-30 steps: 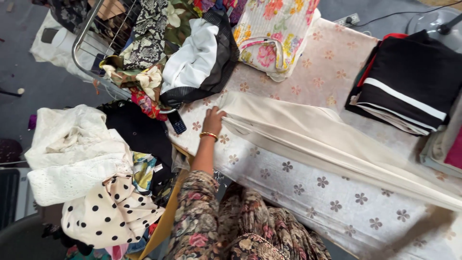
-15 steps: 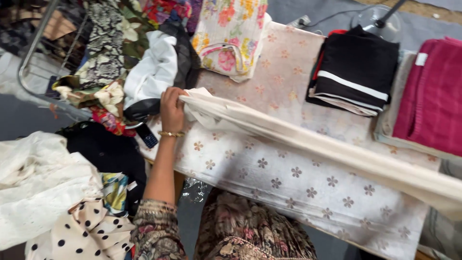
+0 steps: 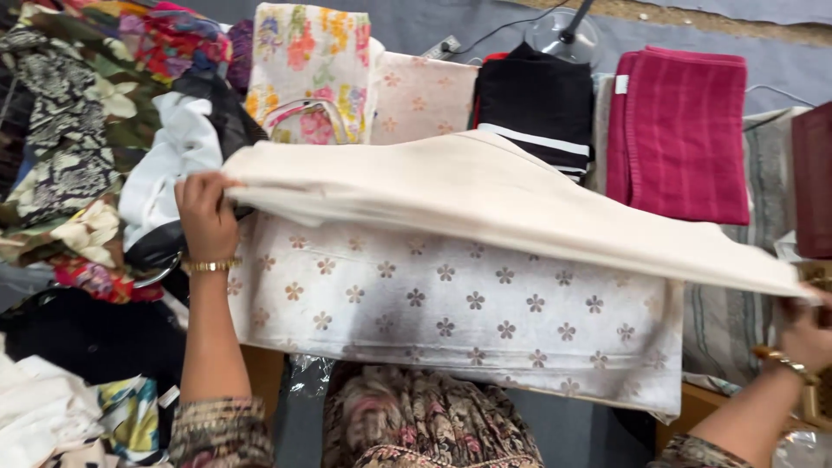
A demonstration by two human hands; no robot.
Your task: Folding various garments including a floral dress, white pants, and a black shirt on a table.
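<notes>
We are now holding the cream cloth (image 3: 485, 204) stretched higher over the patterned surface (image 3: 451, 303), left hand (image 3: 206, 217) and right hand (image 3: 810, 334) each pinching an end.

Your left hand (image 3: 206, 217) grips one end of the folded cloth (image 3: 485, 204) and your right hand (image 3: 810, 334) the other end, so it stretches across above the patterned cover (image 3: 451, 303) on the tabletop. Behind it lie a floral garment (image 3: 312, 69), a striped folded garment (image 3: 537, 104) and, further right, a towel (image 3: 685, 130). Left of your left hand sits a heap of clothes (image 3: 78, 130).
</notes>
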